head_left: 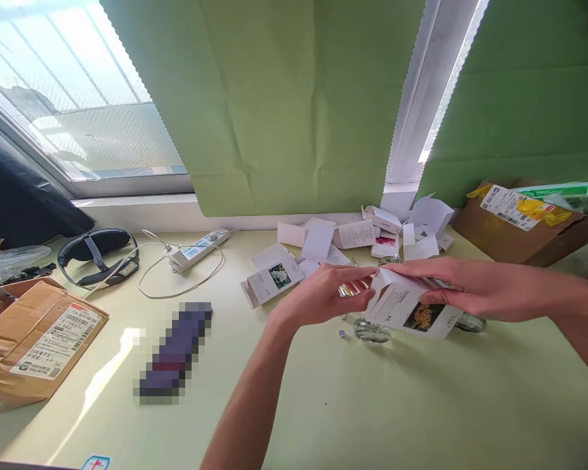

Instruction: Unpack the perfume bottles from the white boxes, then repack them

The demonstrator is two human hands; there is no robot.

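A small white carton (396, 300) with a yellow flower picture is held above the table, tilted. My right hand (453, 281) is closed round its right side, with the fingers over the top. At the carton's left end, the fingers of my left hand (323, 290) pinch the flap edge. Below the carton, a clear glass piece (372, 331) shows in part, and another clear glass piece (471, 323) peeks out at its right. What else stands behind my hands is mostly hidden. A tiny purple piece (342, 333) lies left of the glass.
Opened white cartons (318, 238) lie along the windowsill. A brown parcel (500, 222) sits at the back right, a second parcel (44, 339) at the left. Also on the table are a power strip (198, 250), a black headset (98, 254) and a blurred dark object (174, 352).
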